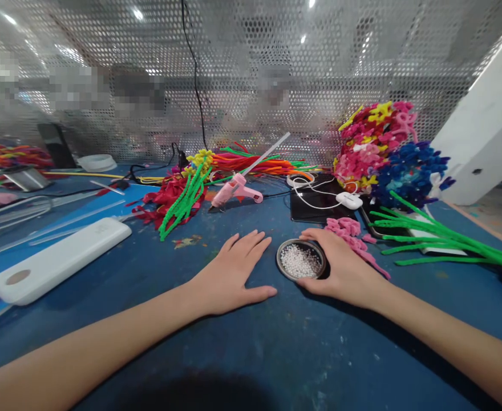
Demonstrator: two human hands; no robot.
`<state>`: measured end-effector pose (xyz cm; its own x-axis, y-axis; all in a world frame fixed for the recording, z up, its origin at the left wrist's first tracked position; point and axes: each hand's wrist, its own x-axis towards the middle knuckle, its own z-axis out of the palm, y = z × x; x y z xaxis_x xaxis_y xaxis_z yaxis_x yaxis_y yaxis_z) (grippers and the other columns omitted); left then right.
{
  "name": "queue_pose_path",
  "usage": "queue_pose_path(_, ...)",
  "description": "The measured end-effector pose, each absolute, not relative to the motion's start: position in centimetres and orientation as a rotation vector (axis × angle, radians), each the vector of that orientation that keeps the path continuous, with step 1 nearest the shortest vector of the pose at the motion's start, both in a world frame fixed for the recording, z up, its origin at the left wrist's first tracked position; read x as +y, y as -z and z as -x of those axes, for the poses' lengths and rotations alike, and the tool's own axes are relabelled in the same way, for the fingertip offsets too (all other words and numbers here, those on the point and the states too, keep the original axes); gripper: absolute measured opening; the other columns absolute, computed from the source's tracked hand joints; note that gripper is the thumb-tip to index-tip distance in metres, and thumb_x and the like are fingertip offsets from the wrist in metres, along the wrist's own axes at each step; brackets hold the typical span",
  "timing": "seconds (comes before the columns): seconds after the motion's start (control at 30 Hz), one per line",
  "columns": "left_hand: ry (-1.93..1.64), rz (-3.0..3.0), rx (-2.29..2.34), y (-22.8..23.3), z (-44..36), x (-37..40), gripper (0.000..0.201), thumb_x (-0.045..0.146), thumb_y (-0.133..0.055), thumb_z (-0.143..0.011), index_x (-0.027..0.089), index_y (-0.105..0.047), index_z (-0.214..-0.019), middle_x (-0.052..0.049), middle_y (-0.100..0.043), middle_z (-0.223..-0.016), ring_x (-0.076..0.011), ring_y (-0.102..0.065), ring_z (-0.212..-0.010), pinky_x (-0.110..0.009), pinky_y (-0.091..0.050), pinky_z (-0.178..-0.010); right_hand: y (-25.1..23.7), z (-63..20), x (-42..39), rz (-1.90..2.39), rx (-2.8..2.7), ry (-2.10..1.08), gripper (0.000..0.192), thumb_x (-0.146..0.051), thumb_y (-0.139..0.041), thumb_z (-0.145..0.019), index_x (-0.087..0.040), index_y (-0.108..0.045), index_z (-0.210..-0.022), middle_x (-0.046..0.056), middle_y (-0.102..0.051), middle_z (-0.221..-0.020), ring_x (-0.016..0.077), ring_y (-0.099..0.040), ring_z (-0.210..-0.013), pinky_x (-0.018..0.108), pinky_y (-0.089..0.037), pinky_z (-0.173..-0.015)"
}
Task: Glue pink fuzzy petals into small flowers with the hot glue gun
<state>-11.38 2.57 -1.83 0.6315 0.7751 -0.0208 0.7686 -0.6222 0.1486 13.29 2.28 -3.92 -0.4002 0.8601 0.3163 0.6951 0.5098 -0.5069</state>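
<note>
The right hand (pixel 347 267) curls round the right side of a round tin (pixel 279 266) of white beads (pixel 300 262), gripping its rim; the left hand (pixel 229 275) lies flat and spread on the blue tabletop (pixel 251 348), a gap away. The tabletop's widest stretch is nearward of both hands; fuzzy pink pieces (pixel 344 227) edge the right hand, a pink glue gun (pixel 233 191) sits beyond the left

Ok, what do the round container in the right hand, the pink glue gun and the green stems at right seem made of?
Round container: possibly metal or plastic, slightly shiny; its rim catches light.
Pink glue gun: likely hard plastic; smooth, evenly coloured, moulded-looking body.
Green stems: apparently fuzzy chenille; soft, velvety surface, though any core is hidden.
</note>
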Motion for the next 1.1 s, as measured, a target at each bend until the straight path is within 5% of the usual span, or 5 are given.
queue_pose_path(0.63, -0.227, -2.749, 1.018, 1.3, 10.3, 2.4, 0.079, 0.060, -0.050, -0.081, 0.020, -0.024, -0.144, -0.010, -0.023, -0.152, -0.0273, -0.021, -0.139, -0.046, -0.018, -0.114, 3.6, -13.2, 2.0, 1.171, -2.254, -0.502, 0.064, -0.033, -0.066, -0.065, -0.021, -0.043, -0.123, 0.011, -0.054, -0.123, 0.0278, -0.050, -0.115, 0.045, -0.040, -0.097)
queue_pose_path(0.8, -0.133, -2.833, 0.645, 1.0, 8.7, 2.5, 0.074, 0.058, -0.046, -0.085, 0.022, -0.024, -0.145, -0.006, -0.025, -0.151, -0.0244, -0.022, -0.139, -0.045, -0.008, -0.116, 3.4, -13.2, 2.0, 1.118, -2.242, -0.513, 0.058, -0.030, -0.066, -0.066, -0.022, -0.044, -0.119, 0.010, -0.057, -0.115, 0.0261, -0.053, -0.109, 0.043, -0.042, -0.094)
queue_pose_path(1.1, -0.020, -2.827, 0.663, 1.0, 8.5, 2.8, 0.078, 0.064, -0.039, -0.085, 0.020, -0.019, -0.146, -0.005, -0.022, -0.151, -0.0224, -0.019, -0.140, -0.042, 0.001, -0.116, 3.4, -13.2, 2.1, 1.132, -2.260, -0.497, 0.060, -0.032, -0.066, -0.066, -0.020, -0.042, -0.120, 0.011, -0.056, -0.118, 0.0271, -0.051, -0.111, 0.044, -0.041, -0.094)
